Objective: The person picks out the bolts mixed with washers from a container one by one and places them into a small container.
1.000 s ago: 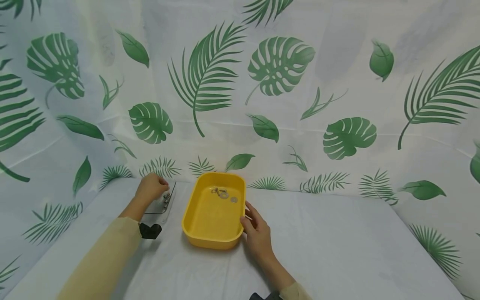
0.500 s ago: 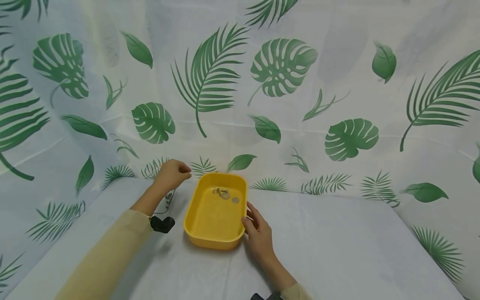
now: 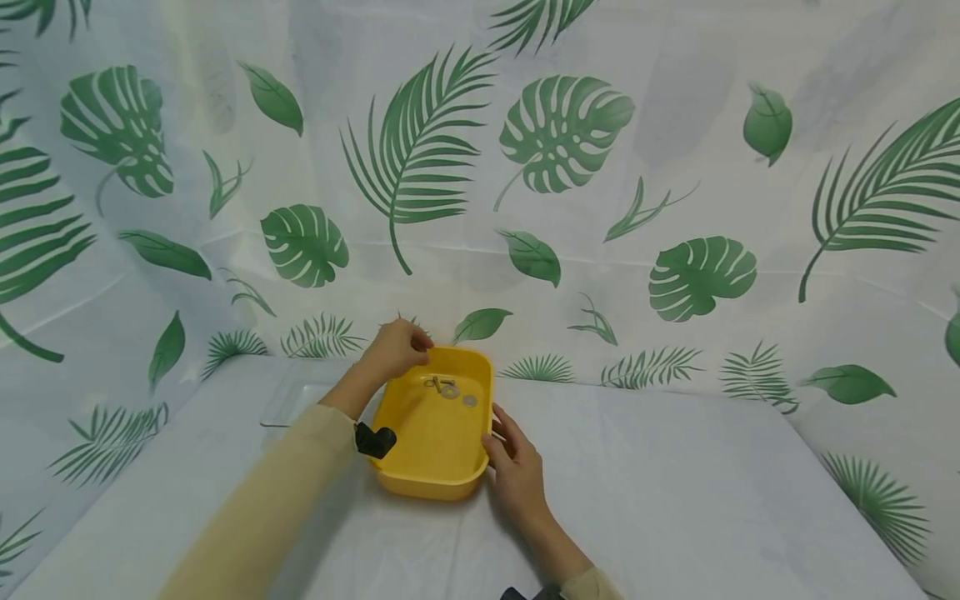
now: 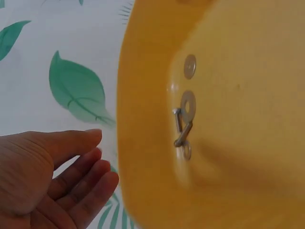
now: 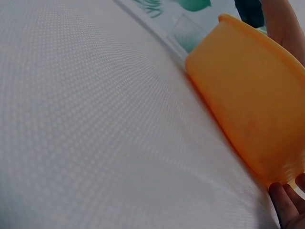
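The left hand hovers over the far left corner of the yellow tray, its grip spread and loose, holding nothing. Just beyond its fingertips, on the tray floor, lie two washers and a small bolt. The right hand rests its relaxed, straight fingers against the tray's near right wall on the white worktop.
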Demonstrator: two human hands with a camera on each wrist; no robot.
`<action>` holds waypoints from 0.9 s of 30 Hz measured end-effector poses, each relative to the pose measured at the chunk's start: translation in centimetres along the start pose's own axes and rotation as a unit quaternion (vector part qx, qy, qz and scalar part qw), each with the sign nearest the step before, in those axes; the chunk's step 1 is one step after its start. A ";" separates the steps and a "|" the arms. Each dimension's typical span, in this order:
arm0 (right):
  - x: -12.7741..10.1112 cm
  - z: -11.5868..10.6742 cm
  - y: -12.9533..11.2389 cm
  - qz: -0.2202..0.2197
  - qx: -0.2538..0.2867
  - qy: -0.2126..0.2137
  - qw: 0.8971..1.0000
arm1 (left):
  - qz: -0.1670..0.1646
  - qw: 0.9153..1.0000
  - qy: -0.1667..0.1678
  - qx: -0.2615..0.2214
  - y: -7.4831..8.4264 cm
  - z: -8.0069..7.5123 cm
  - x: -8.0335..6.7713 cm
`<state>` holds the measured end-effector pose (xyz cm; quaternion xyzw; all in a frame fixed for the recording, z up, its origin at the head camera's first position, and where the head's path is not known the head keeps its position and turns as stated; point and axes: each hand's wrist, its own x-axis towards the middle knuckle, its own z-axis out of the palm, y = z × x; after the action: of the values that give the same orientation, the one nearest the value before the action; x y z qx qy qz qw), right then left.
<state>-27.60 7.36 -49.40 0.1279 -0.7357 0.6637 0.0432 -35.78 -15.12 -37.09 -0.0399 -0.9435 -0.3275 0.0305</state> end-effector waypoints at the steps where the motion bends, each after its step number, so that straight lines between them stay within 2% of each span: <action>1: 0.0 0.0 0.0 0.000 0.001 0.001 1.000 | 0.003 1.000 -0.003 -0.001 0.2 0.3 0.1; 8: -0.1 -0.1 0.2 -0.005 0.003 0.006 1.000 | 0.023 0.999 -0.025 -0.013 0.7 2.5 1.1; 12: 0.0 0.0 0.3 -0.005 -0.001 0.004 1.000 | 0.009 0.999 -0.029 -0.012 0.3 3.5 1.8; 17: 0.0 0.0 0.4 -0.002 -0.008 0.005 1.000 | -0.006 0.999 -0.033 -0.022 -0.3 4.7 2.7; 23: -0.2 0.1 0.2 -0.003 -0.003 0.001 1.000 | 0.007 0.997 -0.060 -0.040 -1.8 5.6 3.3; 27: -0.2 -0.1 0.1 -0.010 -0.004 0.001 1.000 | 0.009 0.997 -0.064 -0.047 -2.2 6.1 3.8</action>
<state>-27.48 7.51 -49.55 0.1346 -0.7372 0.6602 0.0509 -39.98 -12.84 -42.94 -0.0712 -0.9265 -0.3684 -0.0290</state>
